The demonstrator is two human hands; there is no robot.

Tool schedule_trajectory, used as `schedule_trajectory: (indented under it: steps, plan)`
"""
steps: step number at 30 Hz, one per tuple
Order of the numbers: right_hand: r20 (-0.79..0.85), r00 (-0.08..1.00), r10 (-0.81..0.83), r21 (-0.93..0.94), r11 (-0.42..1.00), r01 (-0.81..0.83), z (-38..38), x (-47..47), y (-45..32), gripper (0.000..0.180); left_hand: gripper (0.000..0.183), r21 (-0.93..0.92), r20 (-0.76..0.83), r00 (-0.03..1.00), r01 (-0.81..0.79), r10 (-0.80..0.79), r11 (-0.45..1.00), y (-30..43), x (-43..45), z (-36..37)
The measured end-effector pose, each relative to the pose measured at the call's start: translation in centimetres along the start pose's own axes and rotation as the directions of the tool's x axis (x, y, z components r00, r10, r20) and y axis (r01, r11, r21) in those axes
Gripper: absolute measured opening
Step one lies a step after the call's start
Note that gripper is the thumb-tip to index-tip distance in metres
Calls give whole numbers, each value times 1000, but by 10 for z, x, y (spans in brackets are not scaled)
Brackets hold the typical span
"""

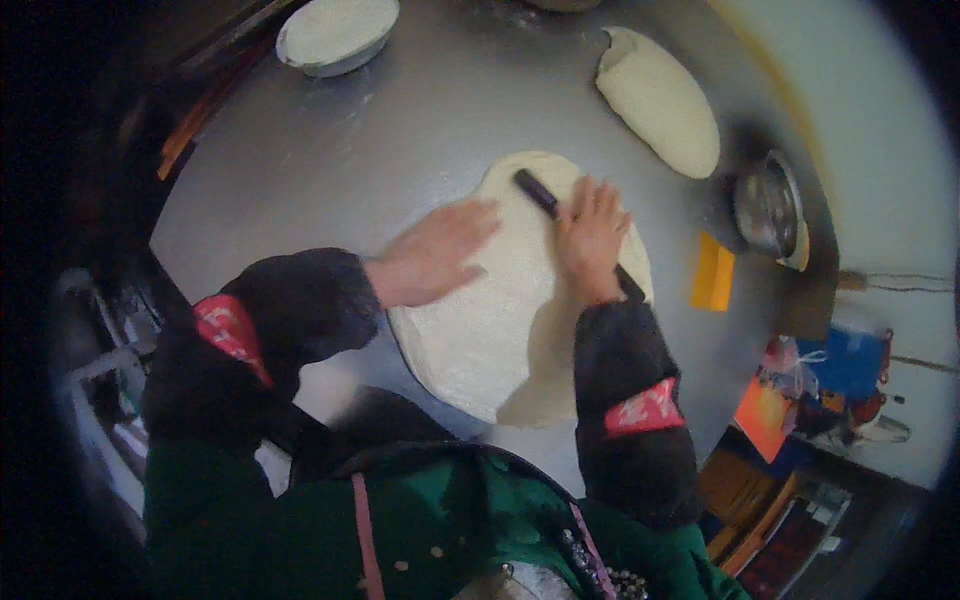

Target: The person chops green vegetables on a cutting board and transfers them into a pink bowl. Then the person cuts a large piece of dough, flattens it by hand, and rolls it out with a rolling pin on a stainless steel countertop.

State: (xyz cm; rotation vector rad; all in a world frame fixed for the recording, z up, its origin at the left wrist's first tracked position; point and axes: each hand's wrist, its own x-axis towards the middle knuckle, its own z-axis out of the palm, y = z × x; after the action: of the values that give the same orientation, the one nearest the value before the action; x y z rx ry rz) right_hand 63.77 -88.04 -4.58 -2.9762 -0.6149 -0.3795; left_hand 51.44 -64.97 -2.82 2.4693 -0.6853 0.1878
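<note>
A large, flattened sheet of pale dough (480, 352) is spread on the metal worktop before me. My right hand (592, 240) is on a slim dark rolling pin (534, 190) that lies slantwise across the dough's upper right part. Its fingers are stretched over the pin, whose two ends show on either side of the hand. My left hand (439, 251), blurred, is over the dough's left part with its fingers extended and nothing in it. I cannot tell whether it touches the dough.
A second, oval piece of dough (660, 105) lies at the far right of the metal worktop (300, 180). A white bowl of flour-like powder (337, 34) stands at the far left. Near the right edge are a metal bowl (769, 206) and a yellow-orange block-like object (712, 271).
</note>
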Motion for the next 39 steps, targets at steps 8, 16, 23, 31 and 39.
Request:
schedule_trajectory:
  steps: [8, 16, 23, 31, 39]
  plan:
    - [39, 997, 61, -212, 976, -51, 2, 54, 28, 53, 61, 181, 115, 990, -105, 85, 978, -46, 52, 25]
    - [-76, 991, -113, -143, 984, 101, -9, 34, 32, 48, 52, -144, 322, 932, 219, -163, 965, -63, 82, -5]
    - [137, 959, -246, -7, 968, 250, -18, 6, 35, 48, 49, 267, 99, 984, 115, -146, 957, -63, 7, -6]
    - [194, 942, -275, 189, 952, 240, -51, -17, 17, 52, 40, 225, 47, 971, 219, -235, 950, -81, 0, -55]
    - [191, 917, -351, 261, 918, 298, -35, -100, -102, 68, 29, -406, -313, 752, 446, -580, 797, -52, -121, -47]
